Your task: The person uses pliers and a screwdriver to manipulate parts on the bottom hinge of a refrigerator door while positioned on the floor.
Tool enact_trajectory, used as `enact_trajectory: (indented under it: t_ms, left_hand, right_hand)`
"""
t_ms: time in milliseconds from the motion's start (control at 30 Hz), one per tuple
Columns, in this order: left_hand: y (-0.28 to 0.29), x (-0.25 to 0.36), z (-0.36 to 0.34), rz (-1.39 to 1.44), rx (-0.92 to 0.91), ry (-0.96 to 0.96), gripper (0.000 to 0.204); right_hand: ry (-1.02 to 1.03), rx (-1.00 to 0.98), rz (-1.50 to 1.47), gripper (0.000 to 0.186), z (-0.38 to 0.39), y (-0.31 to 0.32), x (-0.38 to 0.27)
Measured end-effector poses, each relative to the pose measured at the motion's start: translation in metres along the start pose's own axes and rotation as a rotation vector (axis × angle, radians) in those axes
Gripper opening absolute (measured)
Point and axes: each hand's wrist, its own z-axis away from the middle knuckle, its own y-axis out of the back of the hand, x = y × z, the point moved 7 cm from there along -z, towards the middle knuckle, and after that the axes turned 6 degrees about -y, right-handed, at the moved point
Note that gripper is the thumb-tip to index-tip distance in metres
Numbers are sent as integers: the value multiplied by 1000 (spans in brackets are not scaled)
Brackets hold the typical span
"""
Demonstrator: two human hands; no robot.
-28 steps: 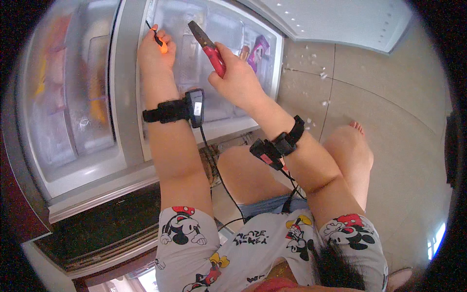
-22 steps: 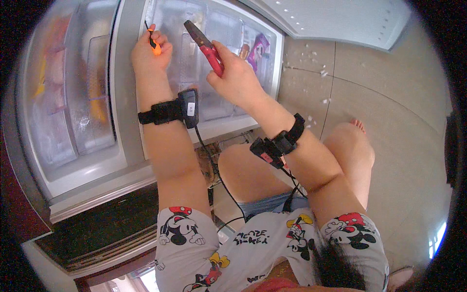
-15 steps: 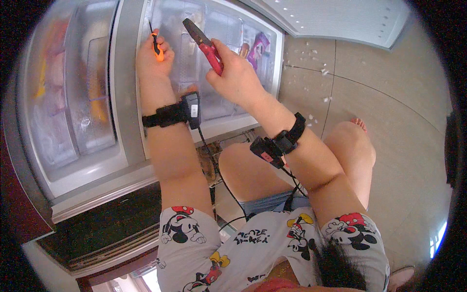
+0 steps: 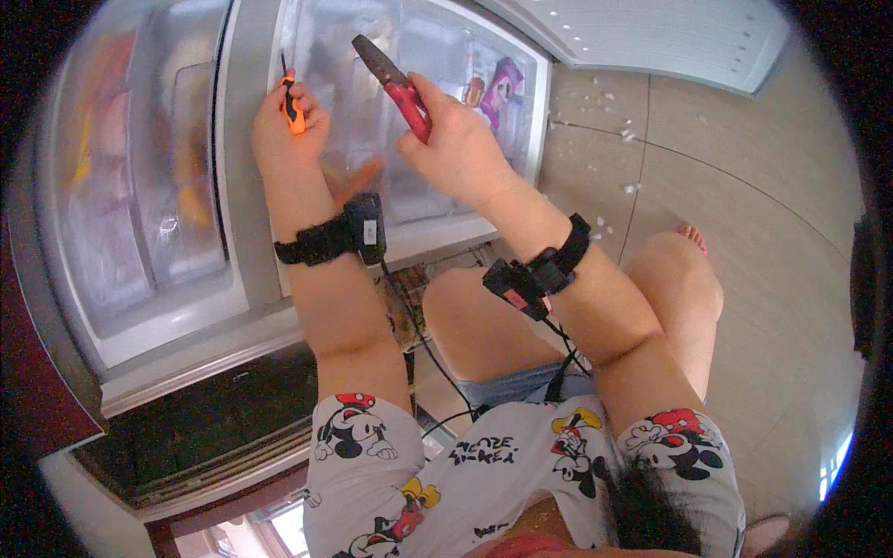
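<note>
My left hand (image 4: 290,139) is closed around a small screwdriver (image 4: 294,117) with an orange and black handle, its thin dark shaft pointing up and away from me. It is beside the grey frame (image 4: 249,102) between two freezer sections. To its right, my right hand (image 4: 462,139) grips pliers (image 4: 402,93) by their red handles, with the dark jaws aimed to the far left. The pliers are in front of a frosted clear freezer drawer (image 4: 423,51); I cannot tell whether they touch it.
Another frosted drawer section (image 4: 112,270) with food packs is on the left. A purple package (image 4: 505,88) lies at the right drawer's far side. The white freezer door (image 4: 651,33) stands open. Ice bits (image 4: 600,98) are scattered on the tiled floor (image 4: 735,186).
My left hand with the screwdriver has shifted slightly toward me and to the left. The pliers stay nearly in place in my right hand.
</note>
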Motion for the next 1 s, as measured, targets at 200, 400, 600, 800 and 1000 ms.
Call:
enact_trajectory:
  t_ms: [200,400,600,800,1000]
  left_hand:
    - [-10,3,-14,151,-127,136,21]
    - [2,-7,-28,239,-265,311,27]
    - [-16,-7,-10,564,-253,247,46]
    - [-38,-18,-9,1028,-393,310,45]
    - [-51,-11,-28,915,-365,265,37]
  right_hand:
    - [16,15,36,69,-3,3,2]
    - [138,29,152,68,1,10,-9]
    - [381,15,273,71,3,19,-18]
    - [632,24,351,68,3,31,-58]
    - [962,101,478,70,2,32,-93]
